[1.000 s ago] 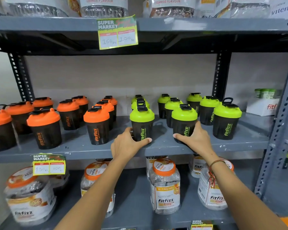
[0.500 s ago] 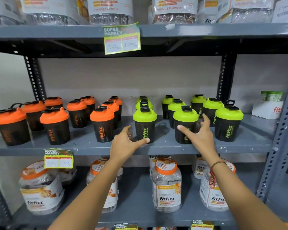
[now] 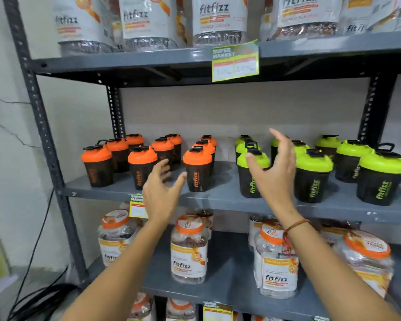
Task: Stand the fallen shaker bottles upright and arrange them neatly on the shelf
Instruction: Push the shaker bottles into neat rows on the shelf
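A: What are the two hands doing?

B: The left hand is up in front of the shelf, fingers spread wide. It holds nothing. The right hand is up too, fingers wide apart, and it holds nothing either. It has a thread band on the wrist.

A: Why are they empty?

B: I think there is nothing left to pick up. Look past the hands. The orange-lid shakers stand up straight on the left part of the shelf. The green-lid shakers stand up straight on the right part.

A: Why are they split like that?

B: So the same colors stay together. They sit in little rows going back to the wall, which looks tidy.

A: Is any bottle lying down?

B: I can't see one. Maybe a row needs a small push, but the job looks almost done.

A: And behind?

B: Just the plain wall.
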Available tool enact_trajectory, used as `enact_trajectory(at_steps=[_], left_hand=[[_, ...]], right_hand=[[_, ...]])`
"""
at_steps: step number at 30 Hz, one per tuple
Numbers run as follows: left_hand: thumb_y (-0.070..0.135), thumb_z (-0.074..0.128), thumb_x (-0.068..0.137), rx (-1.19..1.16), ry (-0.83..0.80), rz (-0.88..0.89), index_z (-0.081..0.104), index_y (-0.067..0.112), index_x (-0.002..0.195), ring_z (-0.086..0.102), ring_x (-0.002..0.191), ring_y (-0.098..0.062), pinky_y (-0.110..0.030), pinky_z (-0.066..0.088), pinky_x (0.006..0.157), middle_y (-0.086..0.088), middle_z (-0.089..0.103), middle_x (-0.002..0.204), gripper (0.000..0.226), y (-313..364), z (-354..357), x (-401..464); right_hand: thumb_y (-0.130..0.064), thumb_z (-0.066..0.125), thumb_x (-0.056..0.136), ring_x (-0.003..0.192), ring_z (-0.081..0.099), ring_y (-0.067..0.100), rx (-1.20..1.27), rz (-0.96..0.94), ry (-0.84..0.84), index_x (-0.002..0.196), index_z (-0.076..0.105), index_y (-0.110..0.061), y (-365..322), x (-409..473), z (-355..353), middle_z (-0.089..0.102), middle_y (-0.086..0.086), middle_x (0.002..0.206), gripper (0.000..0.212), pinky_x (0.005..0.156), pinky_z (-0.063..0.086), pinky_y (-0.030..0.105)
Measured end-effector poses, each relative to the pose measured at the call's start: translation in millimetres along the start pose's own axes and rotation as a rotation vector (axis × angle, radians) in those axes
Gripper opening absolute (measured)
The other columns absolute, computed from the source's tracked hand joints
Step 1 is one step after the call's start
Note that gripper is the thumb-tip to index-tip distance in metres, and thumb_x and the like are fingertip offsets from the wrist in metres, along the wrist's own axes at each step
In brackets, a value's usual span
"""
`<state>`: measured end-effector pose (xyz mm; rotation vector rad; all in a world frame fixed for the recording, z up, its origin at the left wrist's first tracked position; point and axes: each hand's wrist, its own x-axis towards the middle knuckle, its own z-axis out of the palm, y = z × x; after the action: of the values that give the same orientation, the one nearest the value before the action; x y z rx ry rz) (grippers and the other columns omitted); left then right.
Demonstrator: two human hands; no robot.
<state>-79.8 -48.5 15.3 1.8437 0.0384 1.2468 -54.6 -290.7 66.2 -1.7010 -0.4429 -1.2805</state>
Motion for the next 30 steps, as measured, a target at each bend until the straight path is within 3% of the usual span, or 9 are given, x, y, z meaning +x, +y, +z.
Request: enact_trajectory(at_steps=[4, 6, 10, 13, 18, 23, 30], left_hand=[[0.037, 0.077, 0.077, 0.096, 0.215, -0.019, 0.035, 0.024, 0.143, 0.042, 0.129, -0.02, -0.038, 0.037, 0.106, -0.004, 0.044, 0.139, 0.079, -34.7, -31.5, 25.0], [0.041, 0.08, 0.073, 0.133, 0.21, -0.078, 0.024, 0.022, 0.148, 0.032, 0.136, -0.025, -0.044, 0.033, 0.109, -0.009, 0.034, 0.147, 0.095, -53.0, -44.8, 38.7], [0.06, 0.081, 0.061, 0.213, -0.1, -0.257, 0.013, 0.017, 0.152, 0.032, 0.139, -0.032, -0.051, 0.034, 0.107, -0.012, 0.029, 0.155, 0.121, -92.4, -63.8, 66.0], [0.073, 0.076, 0.054, 0.284, -0.347, -0.309, 0.015, 0.015, 0.151, 0.041, 0.134, -0.036, -0.051, 0.04, 0.103, -0.014, 0.04, 0.15, 0.129, -116.9, -71.6, 81.5], [0.083, 0.066, 0.05, 0.388, -0.466, -0.244, 0.041, 0.022, 0.133, 0.06, 0.11, -0.032, -0.04, 0.049, 0.079, -0.005, 0.065, 0.121, 0.106, -138.0, -68.4, 97.9], [0.075, 0.07, 0.053, 0.327, -0.495, -0.214, 0.049, 0.024, 0.113, 0.062, 0.1, -0.031, -0.039, 0.05, 0.076, -0.003, 0.067, 0.108, 0.081, -145.8, -59.7, 106.0], [0.069, 0.073, 0.059, 0.32, -0.446, -0.203, 0.056, 0.024, 0.107, 0.063, 0.097, -0.031, -0.036, 0.047, 0.071, -0.004, 0.069, 0.105, 0.068, -149.8, -53.4, 111.3]], right_hand=[[-0.035, 0.073, 0.08, 0.136, 0.039, 0.019, 0.067, 0.035, -0.183, 0.147, 0.036, -0.017, -26.1, -24.8, 48.3, 0.042, 0.001, 0.147, 0.078, 0.112, 0.034, 0.038], [-0.038, 0.075, 0.078, 0.141, 0.034, 0.023, 0.056, 0.127, -0.272, 0.152, 0.026, -0.02, -28.4, -36.4, 73.3, 0.034, 0.004, 0.154, 0.091, 0.114, 0.033, 0.042], [-0.044, 0.082, 0.072, 0.147, 0.026, 0.028, -0.08, 0.343, -0.435, 0.157, 0.008, -0.021, -18.0, -51.2, 115.7, 0.021, 0.008, 0.162, 0.115, 0.114, 0.028, 0.044], [-0.049, 0.084, 0.066, 0.146, 0.027, 0.031, -0.149, 0.464, -0.491, 0.158, 0.003, -0.017, -10.3, -56.7, 140.1, 0.023, 0.012, 0.162, 0.127, 0.114, 0.028, 0.046], [-0.057, 0.085, 0.058, 0.133, 0.048, 0.035, -0.206, 0.522, -0.466, 0.153, 0.015, -0.021, -8.8, -62.1, 162.9, 0.046, 0.009, 0.15, 0.124, 0.105, 0.04, 0.046], [-0.066, 0.079, 0.054, 0.116, 0.059, 0.037, -0.31, 0.536, -0.441, 0.128, 0.035, -0.021, -11.8, -61.1, 170.4, 0.062, 0.009, 0.128, 0.096, 0.092, 0.05, 0.048], [-0.065, 0.077, 0.058, 0.118, 0.058, 0.038, -0.372, 0.571, -0.45, 0.125, 0.038, -0.019, -13.4, -59.6, 177.5, 0.062, 0.012, 0.129, 0.09, 0.094, 0.049, 0.05]])
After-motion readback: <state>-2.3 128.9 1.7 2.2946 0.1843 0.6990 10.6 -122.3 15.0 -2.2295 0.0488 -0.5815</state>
